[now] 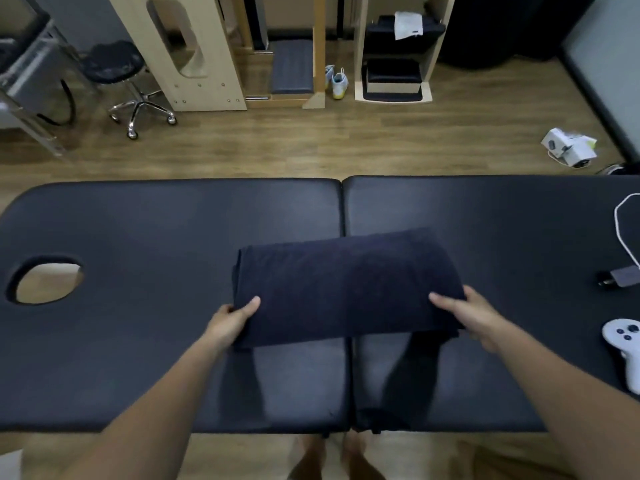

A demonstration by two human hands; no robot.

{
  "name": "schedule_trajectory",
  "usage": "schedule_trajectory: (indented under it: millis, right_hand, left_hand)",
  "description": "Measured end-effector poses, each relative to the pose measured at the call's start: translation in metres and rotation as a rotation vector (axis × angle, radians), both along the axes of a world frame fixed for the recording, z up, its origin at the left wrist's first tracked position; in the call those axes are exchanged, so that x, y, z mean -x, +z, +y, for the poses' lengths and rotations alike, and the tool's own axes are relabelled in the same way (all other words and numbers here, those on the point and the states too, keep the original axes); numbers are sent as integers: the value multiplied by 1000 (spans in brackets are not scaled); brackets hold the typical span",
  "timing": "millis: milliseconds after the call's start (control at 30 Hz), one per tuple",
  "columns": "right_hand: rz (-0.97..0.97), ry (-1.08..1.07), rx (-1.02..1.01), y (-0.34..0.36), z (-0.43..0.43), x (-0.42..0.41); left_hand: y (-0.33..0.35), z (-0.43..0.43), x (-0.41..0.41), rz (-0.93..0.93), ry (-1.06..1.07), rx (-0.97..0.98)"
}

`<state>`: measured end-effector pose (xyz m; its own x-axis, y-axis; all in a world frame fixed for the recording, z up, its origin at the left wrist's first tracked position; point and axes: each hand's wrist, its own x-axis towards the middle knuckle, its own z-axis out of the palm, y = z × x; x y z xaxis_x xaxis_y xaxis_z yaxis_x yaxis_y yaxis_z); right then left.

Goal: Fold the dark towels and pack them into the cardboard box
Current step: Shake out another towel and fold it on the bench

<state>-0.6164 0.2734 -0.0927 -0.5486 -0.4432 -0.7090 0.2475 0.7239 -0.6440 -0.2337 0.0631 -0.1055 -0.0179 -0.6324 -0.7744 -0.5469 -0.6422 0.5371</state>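
Forearms reach forward over the near edge of the table (138, 237). At left, the left hand (232, 318) pinches the near-left corner of the towel (346, 285), thumb on top and fingers beneath. It lies folded across the centre seam, long axis left to right, its near edge apparently raised. Opposite, the right hand (474, 317) grasps the near-right corner likewise. Both sit equally near; no box shows.

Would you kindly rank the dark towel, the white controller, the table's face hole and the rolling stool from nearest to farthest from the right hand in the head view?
1. dark towel: gripped by the right hand itself.
2. white controller: on the table, to the hand's right.
3. face hole: at the table's far left end.
4. rolling stool: on the floor beyond the table, far left.
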Motion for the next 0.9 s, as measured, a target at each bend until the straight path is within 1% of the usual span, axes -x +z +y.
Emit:
schedule_trajectory:
  millis: [100, 200, 267, 333, 400, 467, 533, 567, 600, 633, 667, 733, 767, 800, 833, 900]
  right_hand:
    - [23, -26, -104, -29, 21, -15]
    - [4, -83, -163, -43, 29, -16]
    - [-32, -112, -167, -43, 30, -14]
    - [-13, -81, -183, -39, 31, -10]
    - [12, -1, -213, -30, 34, -5]
    - [13, 161, -279, -18, 42, -3]
    - [-31, 456, -444, -6, 56, -1]
    - [-65, 593, -537, 0, 64, 2]
    - [-96, 646, -590, 4, 72, 5]
    - [-133, 621, -588, 5, 78, 11]
    - [-199, 503, -508, 3, 82, 17]
    - [-326, 170, -277, -3, 83, 20]
    - [-347, 43, -203, -5, 78, 16]
    - [-323, 9, -180, -5, 72, 7]
    - [-261, 20, -204, -6, 65, -4]
    - [-76, -54, -276, -14, 57, -25]
  left_hand:
    - [0, 20, 1, -28, 13, -8]
    - [-2, 28, 0, 10, 58, -35]
    - [-2, 23, 0, 4, 14, -51]
    - [-3, 13, -1, -23, -88, -135]
    - [3, 9, -4, -104, -290, -266]
    - [6, 10, -12, -257, -481, -332]
    - [6, 11, -18, -363, -607, -313]
    - [10, 10, -17, -380, -652, -268]
    - [9, 9, -16, -371, -667, -210]
    - [9, 10, -15, -340, -648, -158]
    - [6, 10, -15, -269, -571, -126]
    - [0, 14, -15, -88, -302, -151]
    - [-4, 16, -14, -38, -195, -165]
    - [-8, 20, -12, -24, -135, -167]
    - [-13, 24, -11, -53, -134, -147]
    - [-19, 27, -5, -126, -212, -61]
